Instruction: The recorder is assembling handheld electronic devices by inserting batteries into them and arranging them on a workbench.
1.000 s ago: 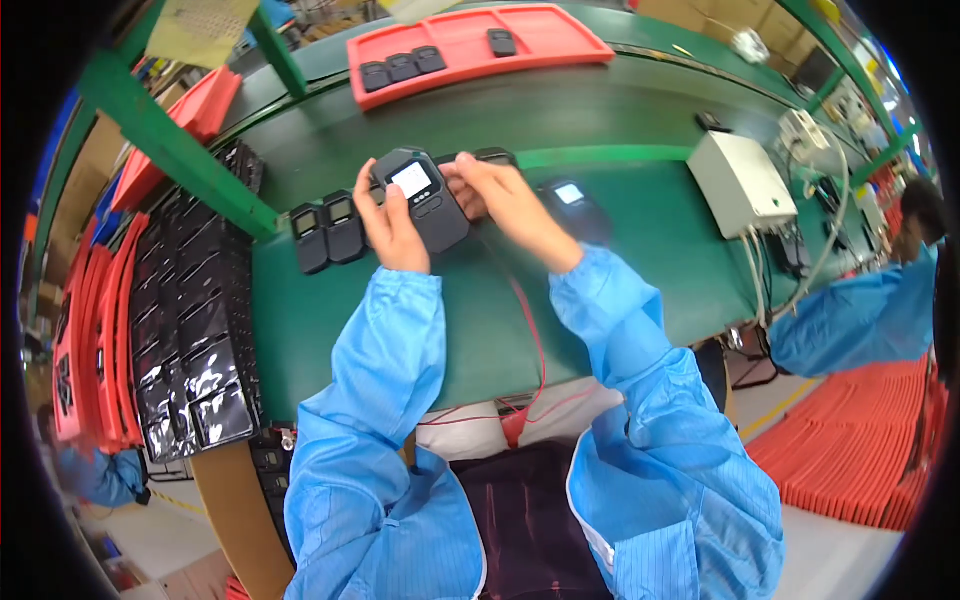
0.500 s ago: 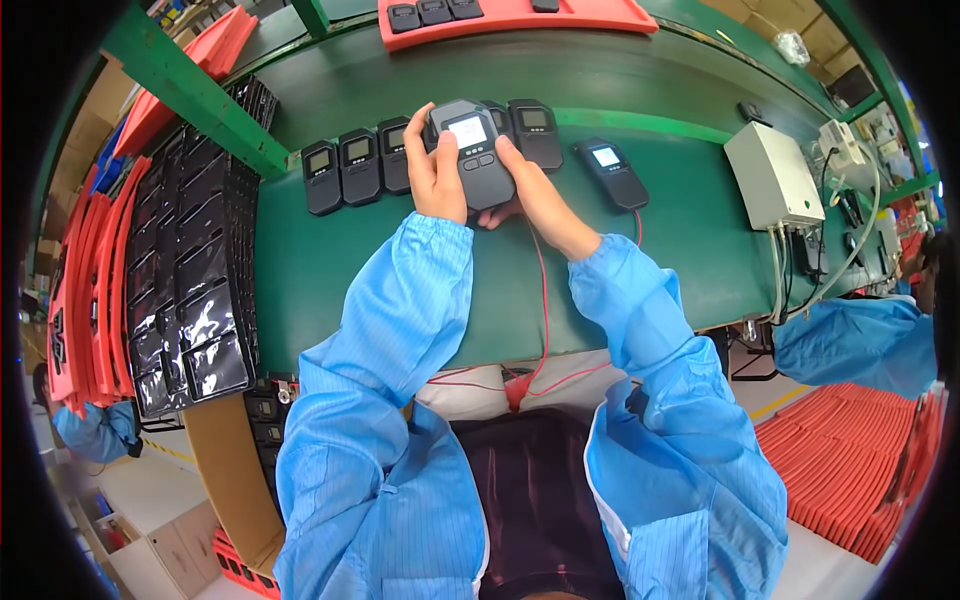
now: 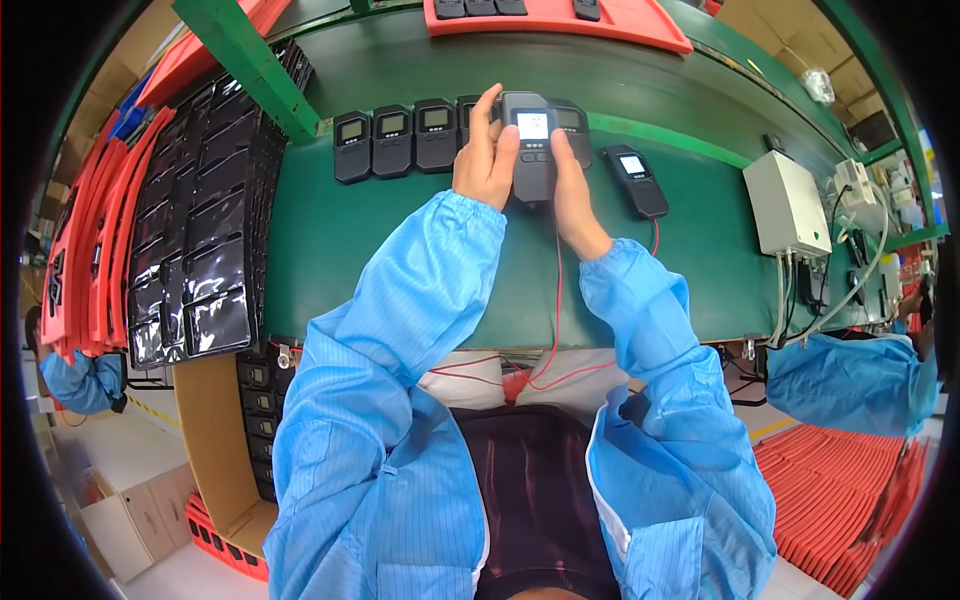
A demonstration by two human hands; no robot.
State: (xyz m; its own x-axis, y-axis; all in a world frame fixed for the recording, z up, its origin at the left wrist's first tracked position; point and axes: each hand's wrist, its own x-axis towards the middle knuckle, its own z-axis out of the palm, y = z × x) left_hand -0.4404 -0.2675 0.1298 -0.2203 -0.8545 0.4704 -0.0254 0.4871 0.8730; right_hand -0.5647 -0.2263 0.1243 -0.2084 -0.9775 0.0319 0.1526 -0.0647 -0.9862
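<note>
A black handheld device (image 3: 530, 140) with a small lit screen and a red cable from its lower end is gripped from both sides. My left hand (image 3: 482, 160) holds its left edge, thumb near the buttons. My right hand (image 3: 572, 185) holds its right edge. Just behind them a row of like black devices (image 3: 392, 140) lies on the green bench (image 3: 400, 250). Another black device (image 3: 637, 180) with a lit screen lies to the right, wired with a red cable.
A red tray (image 3: 600, 25) with black devices sits at the far edge. Black trays in stacks (image 3: 200, 230) and red trays (image 3: 85, 250) stand at left. A white box (image 3: 785, 205) with cables is at right. Another person's blue sleeve (image 3: 850, 385) shows at right.
The held device and both hands have shifted up and away toward the row of devices; the view has tilted down, so the bench's near edge and my lap show more.
</note>
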